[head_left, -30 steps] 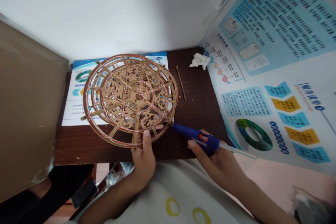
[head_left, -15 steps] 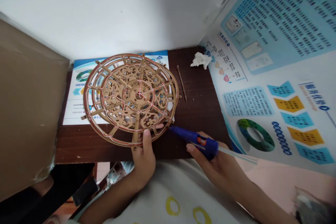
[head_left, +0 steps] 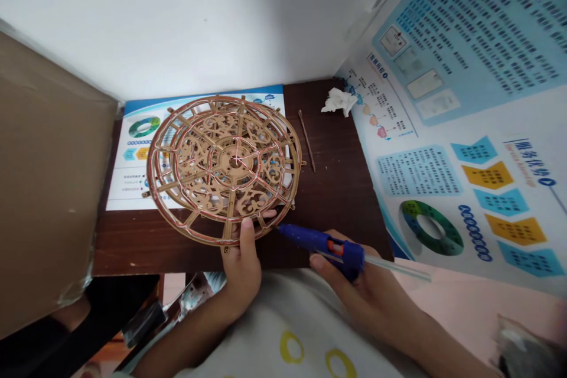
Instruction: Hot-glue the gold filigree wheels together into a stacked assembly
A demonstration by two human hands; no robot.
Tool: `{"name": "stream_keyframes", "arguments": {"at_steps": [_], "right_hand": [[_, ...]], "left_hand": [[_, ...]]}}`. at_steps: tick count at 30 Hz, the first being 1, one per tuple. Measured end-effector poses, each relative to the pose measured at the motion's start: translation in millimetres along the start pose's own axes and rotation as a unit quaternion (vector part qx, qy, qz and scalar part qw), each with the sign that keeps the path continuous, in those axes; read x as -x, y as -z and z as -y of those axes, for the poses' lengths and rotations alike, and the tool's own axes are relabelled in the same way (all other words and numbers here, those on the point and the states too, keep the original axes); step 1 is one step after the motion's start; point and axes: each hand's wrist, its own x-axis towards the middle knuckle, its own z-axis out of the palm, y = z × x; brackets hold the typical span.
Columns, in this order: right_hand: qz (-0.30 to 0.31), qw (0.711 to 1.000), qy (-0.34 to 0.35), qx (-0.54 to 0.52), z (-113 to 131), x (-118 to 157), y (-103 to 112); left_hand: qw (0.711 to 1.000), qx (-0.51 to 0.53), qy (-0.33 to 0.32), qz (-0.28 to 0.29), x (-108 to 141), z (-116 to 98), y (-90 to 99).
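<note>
Round laser-cut wooden lattice wheel [head_left: 234, 160], centre-left of the frame, gripped at its lower rim by the left hand [head_left: 241, 269] and overlapping a printed paper sheet [head_left: 128, 156] on a dark wooden tabletop [head_left: 336, 212]. Thumb pressed against the near face of the rim, fingertips [head_left: 268, 212] showing through the lattice from behind: a firm grasp, no release. Thin red lines tracing the wheel's rings and spokes.

Blue hot glue gun [head_left: 325, 242] clenched in the right hand [head_left: 367, 295], lower right of centre, fingers wrapped around its body, nozzle pointing left. Nozzle tip just beside the wheel's lower right rim, with contact impossible to make out. Translucent glue stick [head_left: 396, 267] jutting from the back of the gun toward the right.

Crumpled white tissue [head_left: 339, 101] and thin brown stick [head_left: 306, 140] on the tabletop, upper right of the wheel. Blue-and-yellow printed poster [head_left: 465, 130] across the right side of the frame, brown cardboard panel [head_left: 48, 177] along the left edge, white wall [head_left: 177, 12] across the top. White fabric with yellow rings [head_left: 301, 331] along the bottom edge, below both hands.
</note>
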Motion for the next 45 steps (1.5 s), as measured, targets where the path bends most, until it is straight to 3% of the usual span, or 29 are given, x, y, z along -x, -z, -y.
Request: {"name": "stream_keyframes", "arguments": {"at_steps": [5, 10, 16, 22, 27, 33, 36, 39, 42, 45], "right_hand": [[-0.015, 1.0, 0.015, 0.0, 0.9, -2.0, 2.2], [0.003, 0.999, 0.034, -0.004, -1.2, -2.0, 0.4], [-0.076, 0.993, 0.058, 0.062, -0.4, -9.2, 4.0], [0.011, 0.998, 0.059, 0.009, 1.4, -2.8, 0.4], [-0.039, 0.999, 0.01, 0.009, -5.2, -2.7, -1.0], [-0.014, 1.0, -0.012, 0.02, -1.3, -0.9, 4.7], [0.036, 0.999, -0.018, -0.014, 8.6, -3.0, 8.6], [0.082, 0.99, -0.03, -0.11, 13.5, -3.4, 13.0], [0.041, 0.978, -0.05, -0.198, 8.5, -0.8, 18.7], [-0.048, 0.974, -0.075, -0.209, -5.0, -1.0, 27.7]], "left_hand": [[1.0, -0.004, 0.017, -0.022, 1.0, -0.5, -0.4], [1.0, 0.005, -0.021, 0.011, -1.1, -1.7, 0.7], [1.0, 0.008, -0.024, 0.001, -2.1, -3.0, 0.3], [0.999, 0.021, -0.031, 0.026, -2.3, -1.4, 2.2], [1.0, 0.01, 0.012, -0.012, 0.2, 0.0, -0.4], [1.0, -0.002, 0.0, -0.004, -1.3, -0.9, 0.7], [1.0, 0.016, -0.001, 0.021, -2.3, -1.6, 1.1], [0.998, 0.049, 0.035, -0.001, -1.4, 0.7, -0.7], [0.991, 0.104, 0.08, -0.011, 0.0, 5.5, -2.8], [0.983, 0.155, 0.1, 0.01, 0.4, 9.9, -3.4]]}}
